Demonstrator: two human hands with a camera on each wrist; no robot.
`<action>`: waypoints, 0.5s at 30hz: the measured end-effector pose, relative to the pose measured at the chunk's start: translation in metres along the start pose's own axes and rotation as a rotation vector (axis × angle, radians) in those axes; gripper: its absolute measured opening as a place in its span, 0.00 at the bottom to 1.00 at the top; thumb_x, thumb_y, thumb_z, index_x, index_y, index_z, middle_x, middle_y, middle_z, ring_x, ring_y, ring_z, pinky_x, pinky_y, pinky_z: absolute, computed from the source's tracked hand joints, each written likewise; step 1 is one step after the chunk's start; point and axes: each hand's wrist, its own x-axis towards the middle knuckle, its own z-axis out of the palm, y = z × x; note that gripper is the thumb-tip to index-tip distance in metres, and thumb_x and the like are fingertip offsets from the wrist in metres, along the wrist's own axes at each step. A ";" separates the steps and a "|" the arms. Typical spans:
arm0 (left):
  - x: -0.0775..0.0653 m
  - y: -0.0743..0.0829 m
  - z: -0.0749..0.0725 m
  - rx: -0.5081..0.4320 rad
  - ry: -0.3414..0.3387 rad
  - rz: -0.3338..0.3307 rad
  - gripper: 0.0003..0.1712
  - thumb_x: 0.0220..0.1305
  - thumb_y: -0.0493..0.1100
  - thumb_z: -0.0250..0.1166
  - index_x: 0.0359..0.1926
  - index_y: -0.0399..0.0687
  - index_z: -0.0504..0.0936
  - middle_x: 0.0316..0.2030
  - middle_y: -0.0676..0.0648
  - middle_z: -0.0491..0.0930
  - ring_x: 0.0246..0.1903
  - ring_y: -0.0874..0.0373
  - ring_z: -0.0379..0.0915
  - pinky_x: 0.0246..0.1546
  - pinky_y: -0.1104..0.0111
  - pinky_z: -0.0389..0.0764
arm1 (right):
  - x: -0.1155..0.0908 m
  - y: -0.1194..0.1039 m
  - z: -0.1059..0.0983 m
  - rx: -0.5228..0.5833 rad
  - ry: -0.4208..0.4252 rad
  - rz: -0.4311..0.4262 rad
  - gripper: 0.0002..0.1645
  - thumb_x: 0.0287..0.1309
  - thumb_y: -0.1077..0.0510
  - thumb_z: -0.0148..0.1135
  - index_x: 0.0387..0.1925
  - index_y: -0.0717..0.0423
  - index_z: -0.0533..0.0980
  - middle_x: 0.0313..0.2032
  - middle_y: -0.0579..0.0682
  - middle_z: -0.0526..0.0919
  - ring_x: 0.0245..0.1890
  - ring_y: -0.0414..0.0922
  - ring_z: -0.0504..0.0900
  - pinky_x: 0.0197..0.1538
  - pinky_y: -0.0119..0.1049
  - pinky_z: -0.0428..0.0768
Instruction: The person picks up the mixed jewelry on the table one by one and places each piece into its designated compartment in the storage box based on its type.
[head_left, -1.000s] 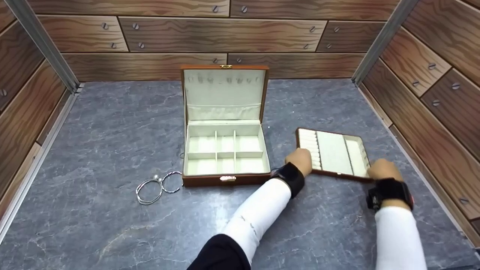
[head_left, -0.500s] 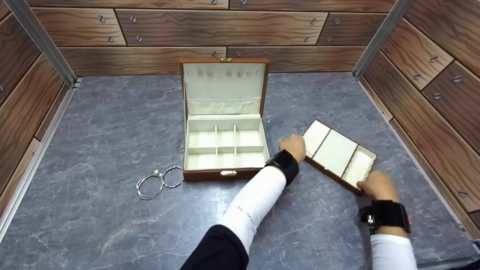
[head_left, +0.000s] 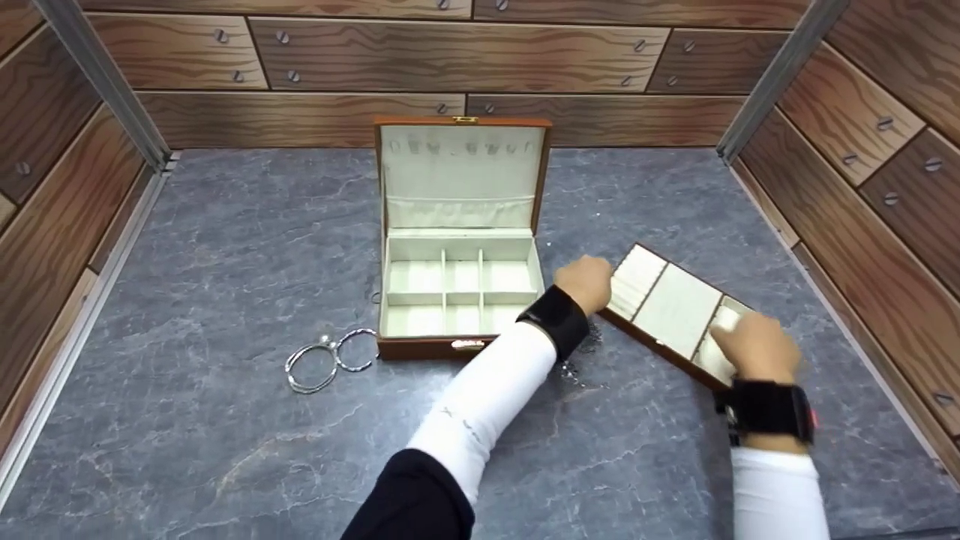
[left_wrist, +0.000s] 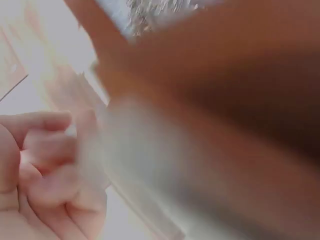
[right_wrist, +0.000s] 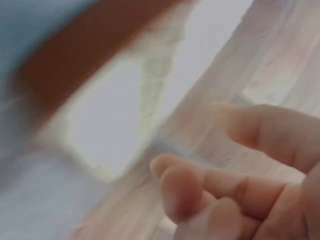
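Note:
A shallow brown tray [head_left: 676, 307] with a cream lining and compartments lies slanted on the table at the right. My left hand [head_left: 585, 282] is close beside its left end; in the left wrist view its fingers [left_wrist: 47, 185] are loosely bent and the tray is blurred beside them. Whether they touch it I cannot tell. Over the tray's right end is my right hand [head_left: 757, 346], thumb and fingers apart with nothing between them in the right wrist view. An opened brown jewelry box [head_left: 462, 293] stands left of my left hand, its lid raised and its compartments bare.
Two silver bangles [head_left: 310, 369] lie by the box's front left corner. Thin silver chains [head_left: 571, 373] lie under and beside my left wrist. Wood-patterned walls [head_left: 465, 56] close off the back and sides of the grey marbled table [head_left: 247, 225].
The tray has turned clockwise into a slant, its right end nearer me. My right hand has let go of it and moved slightly above. More of the silver chains now shows.

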 end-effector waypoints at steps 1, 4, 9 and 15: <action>0.000 -0.006 -0.006 -0.016 -0.001 0.000 0.12 0.61 0.43 0.52 0.37 0.56 0.83 0.45 0.54 0.83 0.41 0.60 0.81 0.38 0.63 0.81 | 0.004 -0.015 -0.003 -0.004 0.033 -0.038 0.33 0.57 0.40 0.48 0.28 0.70 0.74 0.41 0.78 0.76 0.38 0.71 0.77 0.26 0.53 0.75; -0.002 -0.024 -0.026 -0.035 0.014 -0.014 0.11 0.60 0.41 0.53 0.37 0.55 0.83 0.46 0.53 0.82 0.42 0.59 0.80 0.38 0.63 0.81 | 0.013 -0.062 -0.010 -0.002 0.122 -0.162 0.29 0.56 0.41 0.50 0.14 0.61 0.70 0.29 0.73 0.78 0.29 0.66 0.78 0.22 0.49 0.72; -0.011 -0.072 -0.061 -0.106 0.034 -0.041 0.12 0.60 0.37 0.51 0.38 0.49 0.80 0.45 0.49 0.82 0.42 0.57 0.79 0.37 0.62 0.81 | 0.024 -0.140 -0.006 0.028 0.200 -0.316 0.28 0.53 0.45 0.52 0.04 0.48 0.58 0.12 0.51 0.68 0.16 0.49 0.68 0.16 0.37 0.62; -0.034 -0.160 -0.096 -0.231 0.109 -0.091 0.14 0.57 0.31 0.48 0.35 0.44 0.80 0.39 0.46 0.83 0.35 0.54 0.78 0.33 0.64 0.80 | 0.020 -0.222 0.012 0.029 0.193 -0.459 0.25 0.52 0.47 0.52 0.04 0.49 0.61 0.14 0.51 0.72 0.17 0.49 0.71 0.18 0.37 0.62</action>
